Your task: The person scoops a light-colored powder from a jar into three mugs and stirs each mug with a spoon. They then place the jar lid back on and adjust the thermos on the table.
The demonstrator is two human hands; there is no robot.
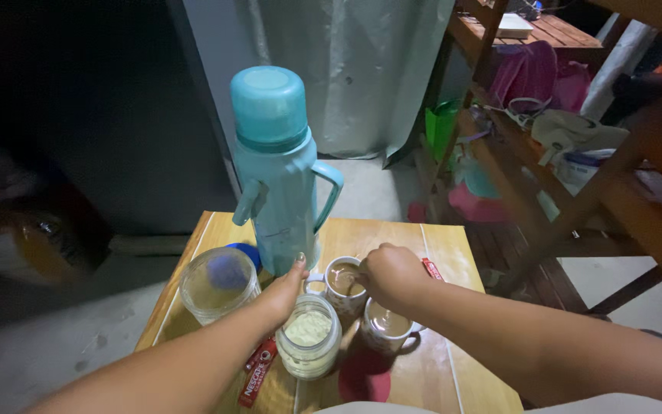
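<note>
while the right hand (pixel 391 270) hovers closed over a mug (pixel 344 280) of brown drink, fingers pinched on something too small to tell, the left hand (pixel 283 293) lies half open against that mug's handle side, holding nothing. second mug (pixel 386 323) sits just in front. small wooden table (pixel 438 253), light top; blue flask (pixel 279 172) at back, open jar (pixel 309 343) of pale powder, clear jar (pixel 217 283), red sachet (pixel 258 373), red lid (pixel 364 377). dim room, concrete floor (pixel 40 353), grey curtain (pixel 354 69), wooden shelves (pixel 568 176) right.
</note>
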